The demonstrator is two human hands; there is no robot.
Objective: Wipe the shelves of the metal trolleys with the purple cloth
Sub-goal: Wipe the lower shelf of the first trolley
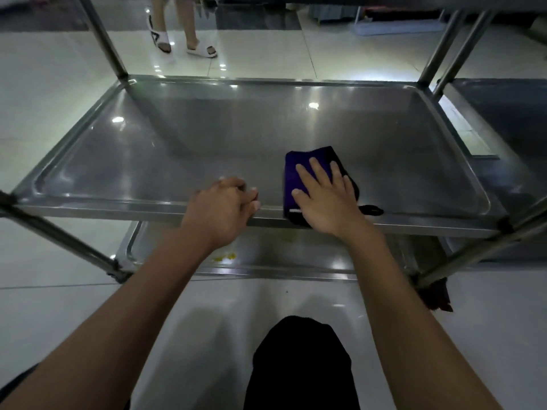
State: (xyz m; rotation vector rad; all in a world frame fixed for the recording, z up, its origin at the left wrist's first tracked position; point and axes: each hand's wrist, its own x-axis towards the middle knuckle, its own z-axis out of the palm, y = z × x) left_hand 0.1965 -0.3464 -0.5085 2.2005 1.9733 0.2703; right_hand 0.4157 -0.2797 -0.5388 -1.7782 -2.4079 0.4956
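Steel shelf (177, 149) under flat-pressed purple cloth (296, 170)

Glossy pale tile floor (59, 84) reflects ceiling lights; a bystander's sandalled feet (201, 50) stand on it.

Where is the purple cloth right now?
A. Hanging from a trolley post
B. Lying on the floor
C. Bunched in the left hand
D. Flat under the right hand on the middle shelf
D: the right hand presses flat on the purple cloth near the front rim of the middle shelf.

bare forearms (393, 291), black trousers (302, 365)
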